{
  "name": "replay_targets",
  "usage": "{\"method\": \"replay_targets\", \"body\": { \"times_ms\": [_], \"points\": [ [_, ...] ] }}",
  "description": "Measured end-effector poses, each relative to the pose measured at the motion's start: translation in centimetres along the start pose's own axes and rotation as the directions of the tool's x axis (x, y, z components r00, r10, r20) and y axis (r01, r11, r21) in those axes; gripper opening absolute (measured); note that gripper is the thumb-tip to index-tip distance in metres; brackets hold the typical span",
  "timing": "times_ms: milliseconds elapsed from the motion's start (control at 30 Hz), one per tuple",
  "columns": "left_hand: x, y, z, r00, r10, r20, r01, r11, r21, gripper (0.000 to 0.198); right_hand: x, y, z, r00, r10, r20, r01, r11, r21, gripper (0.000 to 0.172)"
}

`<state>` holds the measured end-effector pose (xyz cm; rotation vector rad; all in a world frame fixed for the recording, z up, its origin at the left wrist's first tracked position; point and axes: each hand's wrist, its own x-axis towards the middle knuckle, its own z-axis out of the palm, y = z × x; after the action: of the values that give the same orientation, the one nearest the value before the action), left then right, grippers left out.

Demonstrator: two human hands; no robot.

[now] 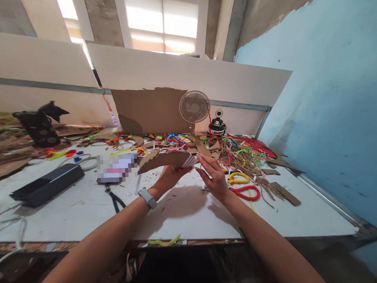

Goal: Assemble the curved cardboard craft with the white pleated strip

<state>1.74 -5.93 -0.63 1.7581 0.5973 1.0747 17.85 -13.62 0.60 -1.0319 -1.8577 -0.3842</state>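
Observation:
My left hand (171,178) is closed around the underside of a curved, crescent-shaped piece of cardboard (164,160), held above the table. White stripes (189,161), perhaps cord or tape, cross the cardboard near its right end. Close against that end is my right hand (213,176), its fingers drawn together; whatever is between the fingertips is too small to make out. On the table just right of my right hand lie a yellow loop (238,178) and a red loop (246,193), which look like scissor handles.
Cardboard scraps and twine (238,162) and colourful pipe cleaners lie across the back. A small fan (195,106) and a dark bottle (217,126) stand there. To the left are a pixelated phone-like object (117,168), a black box-shaped device (48,185) and a black container (36,128).

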Motion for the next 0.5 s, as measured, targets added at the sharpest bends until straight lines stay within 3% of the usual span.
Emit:
{"method": "replay_targets", "body": {
  "times_ms": [200,367,500],
  "points": [
    [-0.29,-0.68,0.72,0.988,-0.009,0.157,0.014,0.999,-0.031,0.041,0.0,-0.01,0.22,1.0,0.012,-0.008,-0.011,0.999,0.044,0.041],
    [-0.2,-0.71,0.27,0.984,0.002,0.18,-0.016,0.997,0.078,0.034,0.17,0.01,0.02,0.995,0.099,-0.02,-0.094,0.983,0.158,0.029],
    [-0.16,-0.21,0.01,0.961,-0.093,0.26,0.095,0.995,0.002,0.032,0.33,0.19,-0.26,0.989,0.141,0.046,-0.149,0.957,0.248,0.021]
  ]
}}
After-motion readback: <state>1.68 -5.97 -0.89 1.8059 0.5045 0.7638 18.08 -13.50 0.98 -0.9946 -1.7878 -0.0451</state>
